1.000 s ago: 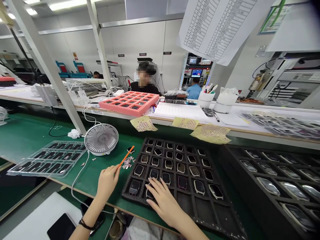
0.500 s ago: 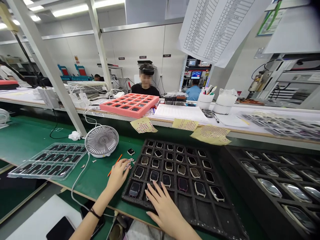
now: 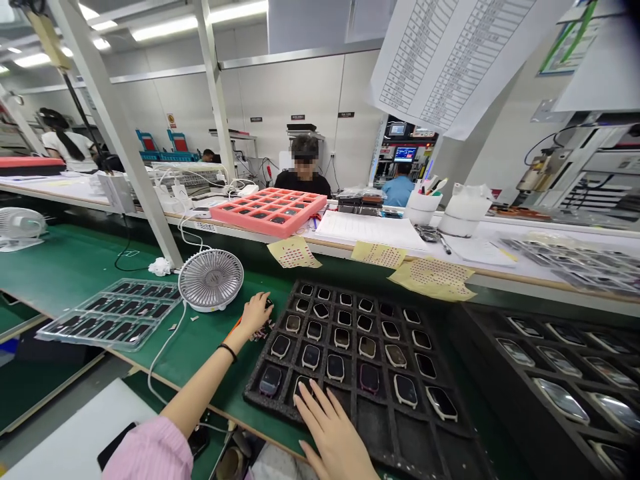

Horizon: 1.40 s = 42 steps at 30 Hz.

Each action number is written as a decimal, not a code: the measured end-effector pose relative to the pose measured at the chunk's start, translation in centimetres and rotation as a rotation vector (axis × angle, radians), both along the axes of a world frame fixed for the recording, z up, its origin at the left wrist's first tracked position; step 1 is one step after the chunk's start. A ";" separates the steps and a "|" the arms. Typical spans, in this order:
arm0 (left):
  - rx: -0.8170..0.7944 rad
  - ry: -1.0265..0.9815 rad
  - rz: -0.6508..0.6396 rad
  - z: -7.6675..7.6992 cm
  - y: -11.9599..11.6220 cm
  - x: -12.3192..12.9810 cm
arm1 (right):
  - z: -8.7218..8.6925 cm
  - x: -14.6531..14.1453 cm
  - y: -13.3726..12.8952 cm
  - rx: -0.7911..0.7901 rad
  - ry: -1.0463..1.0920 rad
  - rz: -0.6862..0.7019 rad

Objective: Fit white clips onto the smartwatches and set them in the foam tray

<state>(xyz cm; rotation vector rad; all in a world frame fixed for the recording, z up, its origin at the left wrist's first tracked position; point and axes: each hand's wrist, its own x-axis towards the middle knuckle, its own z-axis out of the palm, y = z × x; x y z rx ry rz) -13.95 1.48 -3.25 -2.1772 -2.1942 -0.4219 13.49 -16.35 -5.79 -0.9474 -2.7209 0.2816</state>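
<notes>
My left hand [image 3: 256, 313] reaches forward over the green bench, its fingers curled around a small dark smartwatch [image 3: 269, 303] that they mostly cover. Under that wrist, an orange stick [image 3: 235, 327] and small scraps [image 3: 261, 333] lie on the bench. My right hand [image 3: 331, 430] lies with outstretched fingers over the front of a black foam tray [image 3: 373, 423]. Its fingertips partly cover a pale-framed smartwatch [image 3: 301, 387] in the front row. Several other smartwatches sit face up in the tray's compartments, among them a purple-framed one [image 3: 369, 379].
A white fan [image 3: 211, 280] stands left of the tray, its cable running to the bench edge. Beyond it lies a clear plastic tray [image 3: 113, 313] of dark parts. Another black tray [image 3: 540, 360] is at right. A pink foam tray [image 3: 270, 212] rests on the shelf; a person [image 3: 303, 170] sits behind.
My left hand has moved forward from the scraps to the loose smartwatch and closed around it. My right hand stays over the tray's front. The view has shifted slightly left.
</notes>
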 end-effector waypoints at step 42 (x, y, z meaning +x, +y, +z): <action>0.198 -0.384 -0.663 7.4 2.5 14.5 | 19.8 8.6 10.0 0.477 0.738 -0.371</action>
